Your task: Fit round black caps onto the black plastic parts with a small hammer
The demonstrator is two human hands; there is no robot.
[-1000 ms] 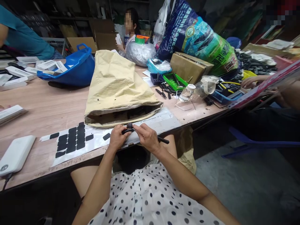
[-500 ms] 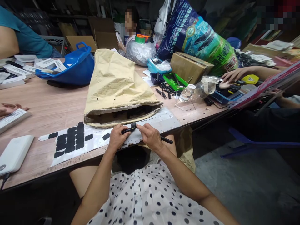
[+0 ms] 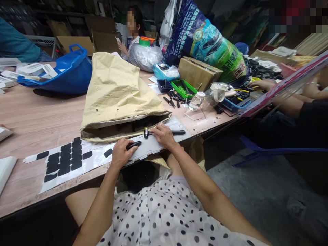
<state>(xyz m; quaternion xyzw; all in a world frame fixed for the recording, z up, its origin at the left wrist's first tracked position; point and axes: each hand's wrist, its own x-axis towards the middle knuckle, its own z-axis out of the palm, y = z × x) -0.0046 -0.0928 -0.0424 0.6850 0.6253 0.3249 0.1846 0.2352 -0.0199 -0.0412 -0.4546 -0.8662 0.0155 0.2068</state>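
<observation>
Black pen-like piece (image 3: 134,145) in the grip of the left hand (image 3: 121,151), hammer (image 3: 146,133) in the right hand (image 3: 163,136).

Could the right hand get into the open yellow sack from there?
Probably yes. The yellow sack opens toward the person, just beyond the right hand, and nothing seems to block its mouth. That hand is on a hammer, though, so it would likely need to let go first.

Along the near edge of the worktop (image 3: 51,112), our left hand (image 3: 121,152) holds a black rod (image 3: 135,145) and our right hand (image 3: 164,136) a hammer (image 3: 146,133), near an open sack (image 3: 115,85).
</observation>
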